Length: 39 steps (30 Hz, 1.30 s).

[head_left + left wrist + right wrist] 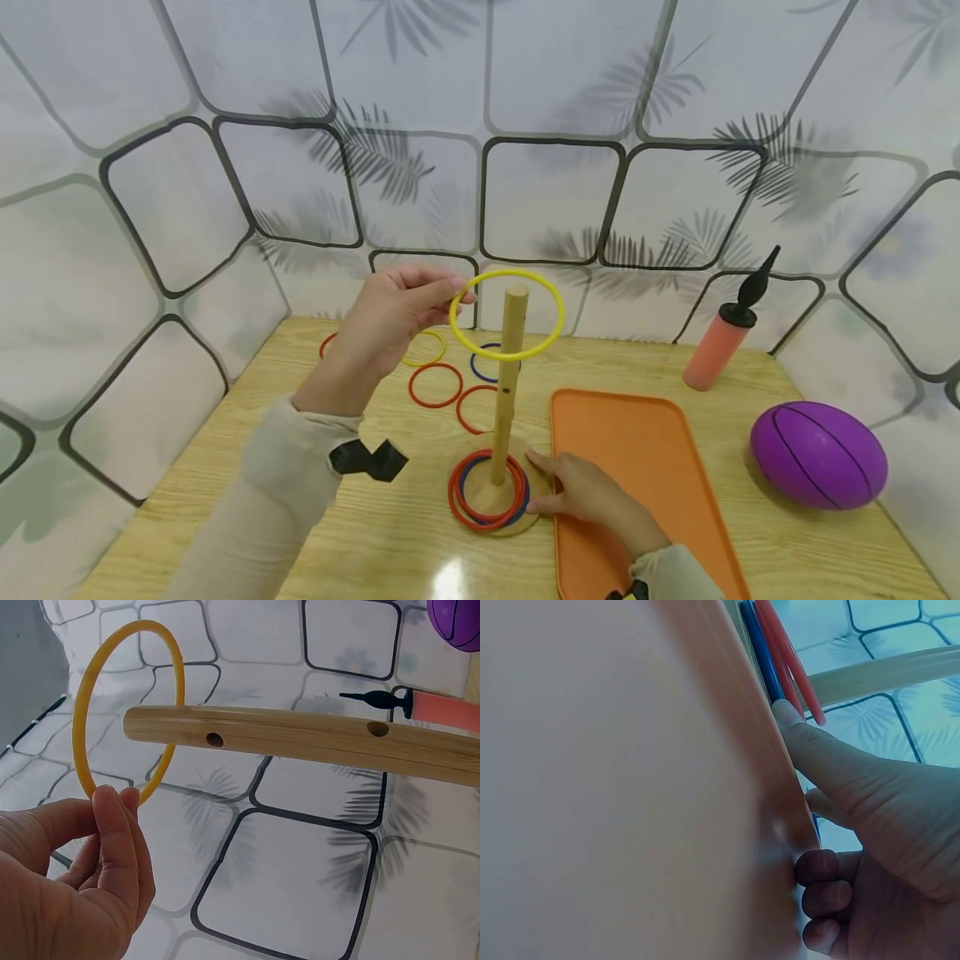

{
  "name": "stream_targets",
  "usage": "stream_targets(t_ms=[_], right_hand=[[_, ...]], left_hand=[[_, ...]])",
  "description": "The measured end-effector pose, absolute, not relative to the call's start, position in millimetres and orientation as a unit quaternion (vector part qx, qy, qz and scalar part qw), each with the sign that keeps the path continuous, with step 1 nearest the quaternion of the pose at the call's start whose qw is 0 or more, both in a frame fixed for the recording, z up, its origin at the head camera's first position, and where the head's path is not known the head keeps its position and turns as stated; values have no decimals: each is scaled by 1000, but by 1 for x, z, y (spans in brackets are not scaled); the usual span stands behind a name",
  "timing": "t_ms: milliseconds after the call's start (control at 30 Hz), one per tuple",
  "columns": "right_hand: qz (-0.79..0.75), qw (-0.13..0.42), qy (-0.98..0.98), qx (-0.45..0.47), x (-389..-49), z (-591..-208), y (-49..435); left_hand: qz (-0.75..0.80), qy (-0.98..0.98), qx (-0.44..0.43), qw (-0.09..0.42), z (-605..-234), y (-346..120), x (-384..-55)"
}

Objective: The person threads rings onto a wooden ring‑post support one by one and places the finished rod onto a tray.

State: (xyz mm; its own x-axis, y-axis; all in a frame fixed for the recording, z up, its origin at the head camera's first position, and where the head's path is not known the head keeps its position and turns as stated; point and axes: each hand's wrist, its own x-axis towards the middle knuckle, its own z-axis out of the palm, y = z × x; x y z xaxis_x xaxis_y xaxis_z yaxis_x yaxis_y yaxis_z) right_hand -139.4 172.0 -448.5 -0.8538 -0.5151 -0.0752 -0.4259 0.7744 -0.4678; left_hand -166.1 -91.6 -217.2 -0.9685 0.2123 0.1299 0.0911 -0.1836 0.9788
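1. We find the right hand (pixel 588 496) holding the edge of the round wooden base (pixel 489 498) between thumb and forefinger; in our judgement, this steadies the post (pixel 508 392).
2. We note the red and blue rings (pixel 486 527) beside that hand, lying on the base around the post's foot.
3. We record the orange tray (pixel 622 433) partly beneath the same hand.
4. We observe the left hand (pixel 386 325) pinching the yellow ring (pixel 561 317) by its rim, at the post's top; this hold presumably keeps the opening clear. The tip shows within it (we cannot tell whether it passes through).
5. Beyond the base, between the hands, we see loose rings (pixel 436 406).
6. Well right of the right hand stand the purple ball (pixel 817 454) and, farther off, the pump (pixel 716 348).
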Motion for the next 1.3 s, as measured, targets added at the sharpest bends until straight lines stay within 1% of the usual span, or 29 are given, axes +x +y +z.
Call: stream_targets(t_ms=[533,667,967,1300], right_hand=[[-229,111,935,-246,-141,-447,172],[-225,105,935,-253,-141,-448,173],[-218,88,937,-260,-139,-448,174],[-225,101,935,-255,-140,-447,173]], left_hand=[[739,664,87,71,-254,-88,-169],[731,673,65,90,-271,-88,-168],[723,679,50,123,-320,-91,-166],[690,708,32,146,-362,-88,-156]])
